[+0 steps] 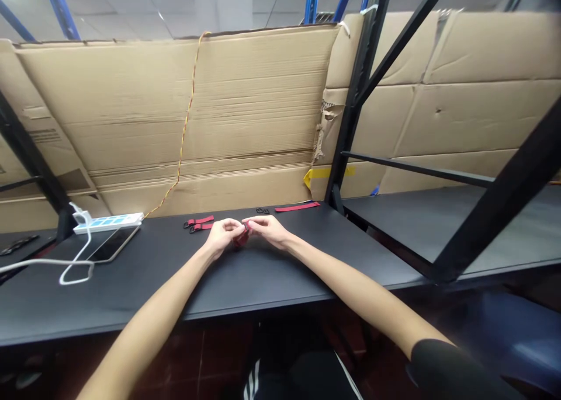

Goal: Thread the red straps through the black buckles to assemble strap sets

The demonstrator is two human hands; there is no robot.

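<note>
My left hand and my right hand meet above the middle of a black tabletop. Pinched between their fingertips is a small red fabric strap, mostly hidden by my fingers. Left of my hands lie two short red-and-black straps with dark buckles. A longer flat red strap lies beyond my right hand, and a small black buckle piece sits beyond my fingertips.
A white power strip and a smartphone lie at the table's left, with a white cable looping nearby. Cardboard sheets line the back. A black steel shelf upright stands right of the table, beside a lower black shelf.
</note>
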